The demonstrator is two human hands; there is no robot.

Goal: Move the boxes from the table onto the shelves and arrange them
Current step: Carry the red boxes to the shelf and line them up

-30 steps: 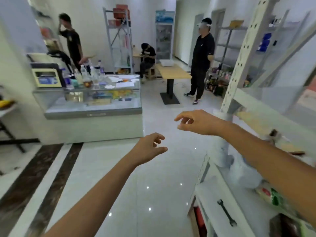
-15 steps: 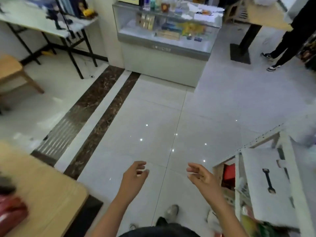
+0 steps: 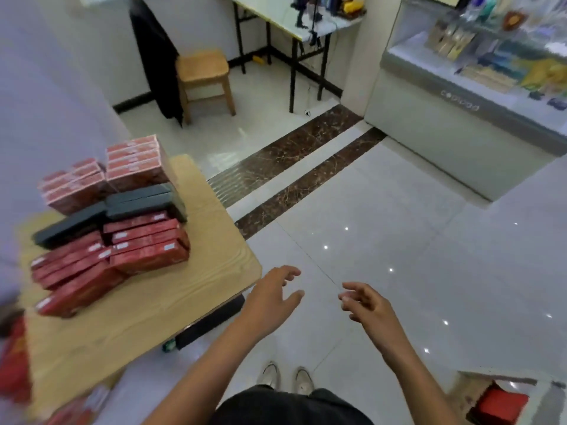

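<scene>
Step in hand (my read): reach for next pickup off the counter (image 3: 184, 289). Nothing carried yet.

L hand (image 3: 273, 297): empty, fingers loosely spread, over the floor just off counter's near corner.
R hand (image 3: 368, 308): empty, fingers slack and a bit curled, nothing pinched. Sits at 3 o'clock of L hand, apart from it.

Boxes all on the counter, approx 9–10 o'clock from L hand:
- red boxes (image 3: 147, 250), front stacks, nearest.
- dark boxes (image 3: 144, 200), on top of and behind those.
- pale red boxes (image 3: 135, 162), far end, 11 o'clock.
- more red at frame's left edge, too blurred to call.

Shelf (image 3: 497, 377) corner at 5 o'clock of frame, w/ a red item (image 3: 500, 404) low in it, prob a box.

To do it well:
- Square body to 9 o'clock first, don't reach across.
- Start w/ top row of the nearest red stack.
- One hand per short end, lift level.
- Stacks look staggered and loose, so dragging could prob topple the lower rows.
- Few per trip.
</scene>
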